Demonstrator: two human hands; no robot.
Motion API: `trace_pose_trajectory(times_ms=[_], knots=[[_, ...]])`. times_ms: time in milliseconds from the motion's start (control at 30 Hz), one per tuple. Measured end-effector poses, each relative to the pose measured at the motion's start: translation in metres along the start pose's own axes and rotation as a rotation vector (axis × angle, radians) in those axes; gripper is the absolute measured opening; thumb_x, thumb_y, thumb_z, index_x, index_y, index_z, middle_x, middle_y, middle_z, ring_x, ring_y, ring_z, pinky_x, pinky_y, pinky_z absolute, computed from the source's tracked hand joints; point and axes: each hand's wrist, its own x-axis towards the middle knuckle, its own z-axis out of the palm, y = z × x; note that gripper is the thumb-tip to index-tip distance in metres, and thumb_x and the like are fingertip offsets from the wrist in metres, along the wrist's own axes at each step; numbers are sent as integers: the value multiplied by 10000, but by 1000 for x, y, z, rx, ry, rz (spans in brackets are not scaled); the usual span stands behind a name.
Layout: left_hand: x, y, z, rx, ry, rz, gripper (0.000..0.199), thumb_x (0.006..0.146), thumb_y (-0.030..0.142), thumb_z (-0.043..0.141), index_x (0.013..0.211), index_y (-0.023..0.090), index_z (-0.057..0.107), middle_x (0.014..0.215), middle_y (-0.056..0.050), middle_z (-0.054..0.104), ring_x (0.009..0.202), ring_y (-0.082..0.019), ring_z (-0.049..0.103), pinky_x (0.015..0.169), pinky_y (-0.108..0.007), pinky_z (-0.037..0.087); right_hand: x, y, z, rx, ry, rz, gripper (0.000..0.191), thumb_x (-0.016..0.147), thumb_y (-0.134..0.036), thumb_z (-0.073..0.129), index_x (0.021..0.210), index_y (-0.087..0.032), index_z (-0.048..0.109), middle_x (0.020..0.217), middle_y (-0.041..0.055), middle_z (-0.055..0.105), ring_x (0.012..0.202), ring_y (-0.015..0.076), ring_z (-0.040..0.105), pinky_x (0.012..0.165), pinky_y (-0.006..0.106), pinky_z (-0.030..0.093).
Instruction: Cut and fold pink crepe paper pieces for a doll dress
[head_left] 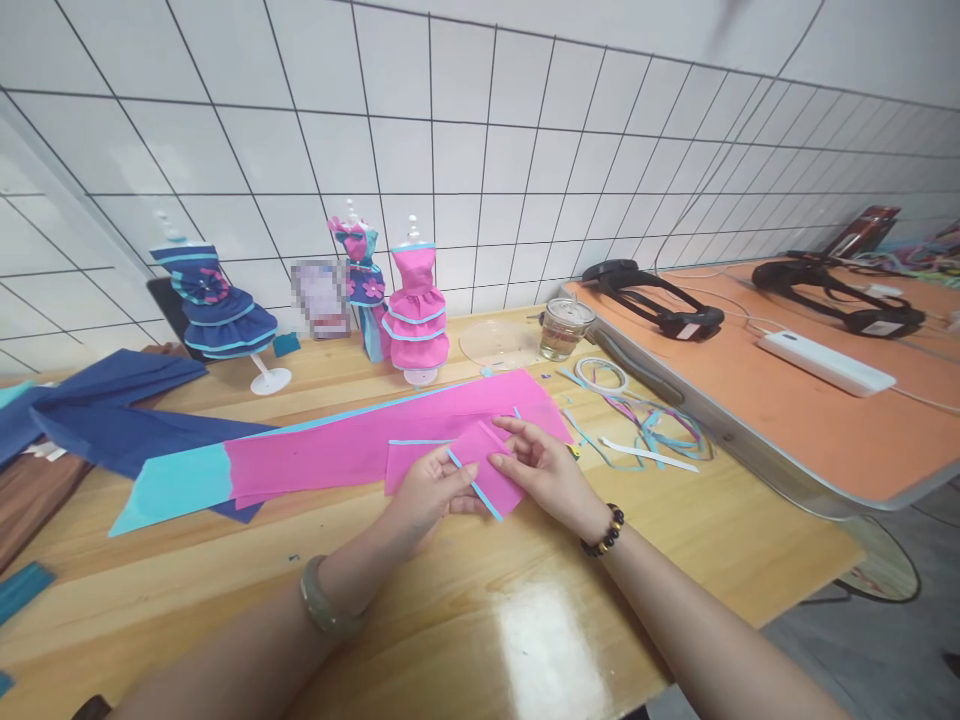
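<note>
Both hands hold up a small pink fabric piece (491,468) with a light-blue strip along one edge. My left hand (431,492) pinches its left side, thumb on top near the blue strip. On the opposite side, my right hand (551,470) grips it between thumb and fingers. Just behind them on the wooden table (420,610) lies a second pink piece (401,465) with a blue top edge, partly hidden by my left hand. Beyond it stretches a long pink fabric strip (315,450) over turquoise fabric (176,490).
Small dress forms wear a navy dress (225,310), a pink ruffled dress (418,310) and a pink-and-navy dress (366,285). A glass (566,328), a tape roll (601,375) and tangled strips (667,430) lie right. Navy fabric (120,410) is left; an orange table (810,400) adjoins.
</note>
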Motion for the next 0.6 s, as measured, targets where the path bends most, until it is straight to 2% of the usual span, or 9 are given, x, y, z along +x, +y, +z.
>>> trace_pose_trajectory(times_ms=[200, 367, 500, 600], knots=[[1, 0, -2, 11, 65, 49, 373, 743, 342, 609, 1050, 143, 536, 935, -113, 664, 757, -196, 639, 660, -314, 502, 1, -1, 0, 49, 15, 24, 506, 709, -357, 641, 1146, -177, 459, 628, -61, 460, 542, 79, 459, 519, 217, 378], [2, -1, -4, 34, 101, 45, 339, 731, 397, 601, 955, 146, 558, 810, -71, 666, 676, -166, 630, 620, -291, 487, 1, -4, -1, 47, 30, 10, 474, 727, -375, 625, 1131, -179, 476, 710, -22, 544, 650, 103, 519, 601, 240, 415], [0, -6, -5, 126, 5, -43, 292, 718, 419, 605, 785, 138, 560, 662, -21, 618, 543, -110, 578, 528, -233, 463, 0, -7, -2, 106, -26, 34, 448, 734, -360, 623, 1127, -192, 487, 824, 6, 574, 753, 112, 547, 698, 260, 429], [-2, -8, -4, 179, -91, -88, 297, 737, 429, 581, 755, 133, 562, 619, -3, 579, 504, -92, 556, 497, -213, 457, -1, -7, -1, 96, -134, 47, 446, 717, -324, 649, 1114, -191, 497, 794, -5, 570, 718, 101, 547, 687, 255, 432]])
